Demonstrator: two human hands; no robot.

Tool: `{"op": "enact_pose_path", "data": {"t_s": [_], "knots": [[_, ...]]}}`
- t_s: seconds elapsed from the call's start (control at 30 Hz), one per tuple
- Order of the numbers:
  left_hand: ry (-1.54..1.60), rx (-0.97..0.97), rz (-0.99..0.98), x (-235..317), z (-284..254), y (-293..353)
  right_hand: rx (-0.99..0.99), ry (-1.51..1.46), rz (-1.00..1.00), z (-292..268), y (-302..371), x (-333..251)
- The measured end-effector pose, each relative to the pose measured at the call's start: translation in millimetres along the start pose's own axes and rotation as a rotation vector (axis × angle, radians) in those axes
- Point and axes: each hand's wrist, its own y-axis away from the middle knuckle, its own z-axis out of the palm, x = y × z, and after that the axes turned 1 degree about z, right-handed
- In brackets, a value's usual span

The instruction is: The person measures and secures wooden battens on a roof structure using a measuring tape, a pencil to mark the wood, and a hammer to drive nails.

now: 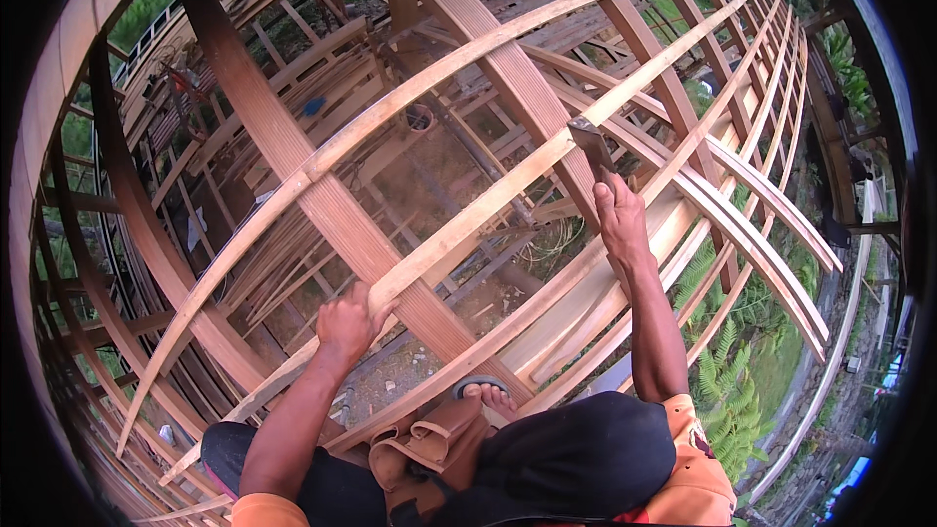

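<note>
My left hand (348, 327) is closed around the near end of a pale wooden batten (478, 205), which slants up to the right across the brown rafters. Further up to the right, my right hand (622, 224) grips a hammer (593, 148). Its dark metal head lies at the batten, over a rafter (508, 73), though whether the two touch I cannot tell. Part of the hammer's handle is hidden in my fist. A second rafter (342, 220) passes under the batten, close to my left hand.
Other battens (390, 102) cross the rafters, with wide gaps between them. Loose strips (771, 263) lie stacked at the right. The ground and piled timber show far below. A brown tool pouch (429, 449) hangs at my waist, near my sandalled foot (488, 395). Ferns (727, 390) grow lower right.
</note>
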Motion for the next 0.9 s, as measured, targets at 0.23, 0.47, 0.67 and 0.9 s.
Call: {"op": "enact_pose_path", "data": {"t_s": [0.23, 0.47, 0.67, 0.9], "knots": [[-0.038, -0.012, -0.006, 0.1, -1.4, -1.1, 0.206, -0.337, -0.382, -4.9, 5.2, 27.2], [-0.018, -0.019, -0.01, -0.4, -3.9, -2.4, 0.013, -0.024, -0.093, -7.3, -10.8, 26.0], [-0.009, -0.052, -0.08, 6.5, -8.6, -2.7, 0.083, -0.722, -0.407, -14.2, 14.5, 12.1], [0.004, -0.06, -0.084, 8.3, -12.5, -2.2, 0.193, -0.382, -0.351, -2.2, 27.4, 33.0]]}}
